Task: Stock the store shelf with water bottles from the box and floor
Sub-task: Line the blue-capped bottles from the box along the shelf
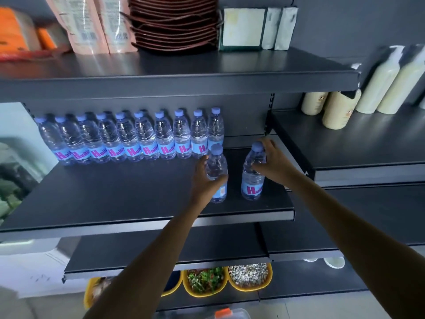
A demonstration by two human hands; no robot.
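A clear water bottle [216,171] is gripped around its middle by the left hand [204,180], and a second bottle [253,173] is clasped near its neck by the right hand [271,162]. Both are stood upright on the dark shelf [138,199], near its right end. A row of bottles [128,139], blue-capped with pink-lettered labels, is lined along the far back. Cream bottles [358,93] are seen on the right.

Top tier: stacked brown plates [173,24], pink pouches [92,24]. Right: cream bottles [377,81]. Bottom: yellow tubs [250,278] of dried goods.
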